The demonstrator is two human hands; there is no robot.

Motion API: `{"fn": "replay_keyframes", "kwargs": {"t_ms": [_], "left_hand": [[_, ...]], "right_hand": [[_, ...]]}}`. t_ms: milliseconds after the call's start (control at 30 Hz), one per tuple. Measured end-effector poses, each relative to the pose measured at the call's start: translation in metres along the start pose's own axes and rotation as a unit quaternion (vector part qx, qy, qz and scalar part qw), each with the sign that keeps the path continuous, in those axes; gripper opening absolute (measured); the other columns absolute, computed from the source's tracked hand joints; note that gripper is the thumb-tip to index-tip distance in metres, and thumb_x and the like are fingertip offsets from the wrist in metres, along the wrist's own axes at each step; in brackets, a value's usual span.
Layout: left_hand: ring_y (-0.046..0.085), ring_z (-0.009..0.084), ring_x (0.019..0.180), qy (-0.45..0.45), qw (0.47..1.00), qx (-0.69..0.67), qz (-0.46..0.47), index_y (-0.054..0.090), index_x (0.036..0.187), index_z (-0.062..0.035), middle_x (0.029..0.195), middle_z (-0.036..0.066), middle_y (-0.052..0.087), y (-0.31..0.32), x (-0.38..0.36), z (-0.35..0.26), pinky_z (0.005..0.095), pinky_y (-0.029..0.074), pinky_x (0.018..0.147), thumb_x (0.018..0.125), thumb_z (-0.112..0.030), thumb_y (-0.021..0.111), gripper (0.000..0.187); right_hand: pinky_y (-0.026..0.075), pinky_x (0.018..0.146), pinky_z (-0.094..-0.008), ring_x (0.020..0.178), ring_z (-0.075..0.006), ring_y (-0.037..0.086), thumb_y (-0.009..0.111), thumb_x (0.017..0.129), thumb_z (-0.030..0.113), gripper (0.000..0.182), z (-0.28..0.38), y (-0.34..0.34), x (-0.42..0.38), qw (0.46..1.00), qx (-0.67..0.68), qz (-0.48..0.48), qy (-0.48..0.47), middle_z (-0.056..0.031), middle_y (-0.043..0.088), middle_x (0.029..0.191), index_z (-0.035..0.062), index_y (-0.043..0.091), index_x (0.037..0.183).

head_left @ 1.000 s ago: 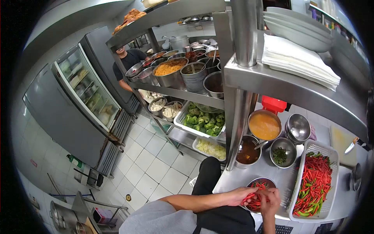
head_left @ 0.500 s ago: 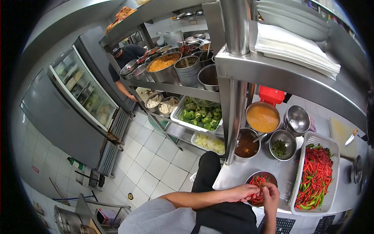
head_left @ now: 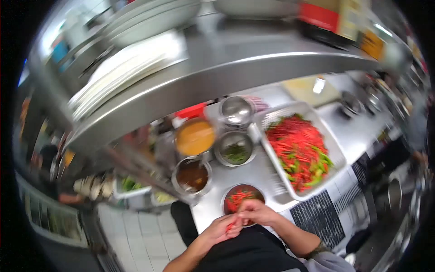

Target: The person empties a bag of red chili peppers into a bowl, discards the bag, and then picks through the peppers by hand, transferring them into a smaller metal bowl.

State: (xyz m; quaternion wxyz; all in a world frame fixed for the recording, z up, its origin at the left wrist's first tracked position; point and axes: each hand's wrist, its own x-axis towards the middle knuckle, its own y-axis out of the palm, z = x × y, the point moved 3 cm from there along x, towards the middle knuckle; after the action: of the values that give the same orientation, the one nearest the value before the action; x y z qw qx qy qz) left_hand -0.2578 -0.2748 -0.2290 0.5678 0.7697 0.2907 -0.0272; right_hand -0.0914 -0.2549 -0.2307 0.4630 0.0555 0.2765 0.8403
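Spanning the upper view from the left, a metal shelf (head_left: 226,75) bearing white napkins (head_left: 131,63) overhangs the counter, limiting upward room. Beyond it, at far left, is another person's forearm (head_left: 70,198). Next come a pot of dark sauce (head_left: 192,177) and, behind it, a pan of orange liquid (head_left: 195,137). The left hand (head_left: 225,228) curls around a few red chillies (head_left: 230,226), apparently keeping them steady for the other hand. Beyond, a herb bowl (head_left: 235,147) sits in front of stacked bowls (head_left: 236,111). The chilli bowl (head_left: 244,185) lies right at the hands, probably so that pieces can drop in with little reaching. The right hand (head_left: 256,211) meets the left, fingertips drawn together; whether they grip anything cannot be told. Beside the bowl, a white perforated basket (head_left: 270,167) holds a heap of red and green chillies (head_left: 299,145), its raised wall standing between. Farther back at right is a cutting board (head_left: 308,89).
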Motion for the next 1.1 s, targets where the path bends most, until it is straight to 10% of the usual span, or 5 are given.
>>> {"fn": "replay_keyframes", "kwargs": {"t_ms": [200, 333, 533, 700, 1100], "left_hand": [[0.038, 0.0074, 0.054, -0.018, 0.999, -0.046, 0.009, 0.043, 0.076, -0.0139, 0.066, -0.004, 0.039, 0.007, -0.003, -0.008, 0.0222, 0.031, 0.049, 0.104, -0.040, 0.044, 0.039], [0.037, 0.0080, 0.054, 0.006, 0.996, -0.091, -0.022, 0.045, 0.077, -0.0144, 0.066, -0.004, 0.040, -0.001, -0.002, -0.009, 0.0223, 0.031, 0.049, 0.104, -0.039, 0.043, 0.037], [0.039, 0.0108, 0.055, 0.015, 0.997, -0.061, -0.037, 0.046, 0.079, -0.0109, 0.068, -0.001, 0.042, -0.007, 0.000, -0.005, 0.0250, 0.032, 0.051, 0.104, -0.037, 0.044, 0.036], [0.038, 0.0117, 0.053, 0.046, 0.997, 0.054, -0.042, 0.044, 0.074, -0.0076, 0.066, 0.001, 0.041, -0.005, -0.005, -0.008, 0.0260, 0.032, 0.051, 0.101, -0.035, 0.047, 0.038], [0.054, 0.0205, 0.076, 0.099, 0.992, 0.062, -0.048, 0.052, 0.097, -0.0057, 0.087, 0.006, 0.052, -0.012, -0.022, -0.004, 0.0345, 0.047, 0.068, 0.101, -0.031, 0.048, 0.025]], "right_hand": [[0.042, 0.058, -0.0214, 0.067, -0.0047, 0.052, 0.067, 0.096, 0.017, 0.014, -0.011, 0.010, 0.009, 0.993, 0.020, -0.016, -0.112, 0.0048, 0.056, 0.076, 0.0080, 0.060, 0.088], [0.045, 0.063, -0.0350, 0.073, -0.0249, 0.057, 0.065, 0.092, 0.017, 0.020, 0.025, 0.030, -0.006, 0.854, -0.379, -0.186, -0.306, -0.0085, 0.053, 0.081, 0.0027, 0.056, 0.083], [0.048, 0.068, -0.0467, 0.078, -0.0371, 0.058, 0.064, 0.090, 0.017, 0.013, 0.053, 0.016, -0.016, 0.776, -0.454, -0.327, -0.291, -0.0143, 0.053, 0.083, 0.0049, 0.059, 0.086], [0.052, 0.083, -0.0483, 0.098, -0.0377, 0.064, 0.065, 0.082, 0.019, 0.035, 0.040, -0.036, -0.015, 0.750, -0.619, -0.234, -0.010, -0.0168, 0.064, 0.110, 0.0116, 0.065, 0.116], [0.054, 0.070, -0.0445, 0.079, -0.0343, 0.068, 0.061, 0.083, 0.009, 0.018, 0.034, -0.023, 0.018, 0.712, -0.660, -0.223, -0.083, -0.0143, 0.066, 0.093, 0.0044, 0.068, 0.100]]}}
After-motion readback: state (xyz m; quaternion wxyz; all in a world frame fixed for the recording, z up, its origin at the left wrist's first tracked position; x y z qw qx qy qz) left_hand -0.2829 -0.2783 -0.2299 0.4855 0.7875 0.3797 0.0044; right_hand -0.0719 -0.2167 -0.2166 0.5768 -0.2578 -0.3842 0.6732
